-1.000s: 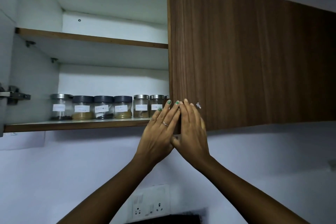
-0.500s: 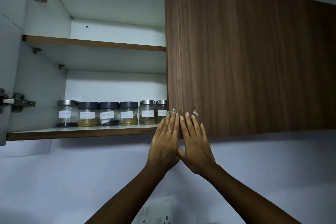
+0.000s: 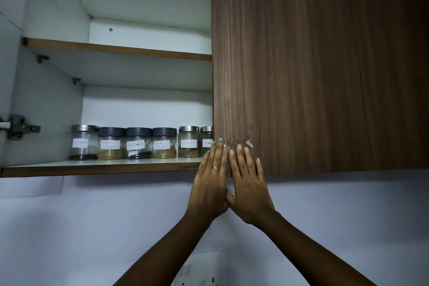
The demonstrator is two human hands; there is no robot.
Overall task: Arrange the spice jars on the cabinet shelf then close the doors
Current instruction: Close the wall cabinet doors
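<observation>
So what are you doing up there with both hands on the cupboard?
A person presses both flat hands, the left hand and the right hand, against the bottom corner of the brown cabinet door. That door looks shut. A row of labelled spice jars stands on the lower shelf in the open left half. The door on that side is not yet closed.

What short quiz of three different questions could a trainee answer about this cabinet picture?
1. True or false: the right door is closed.
2. How many spice jars show on the lower shelf? A four, B six, C nine.
3. Fill in: the left hand and right hand lie flat on the door's lower ___ corner.

Key: 1 true; 2 B, the sixth half hidden; 3 left.
</observation>
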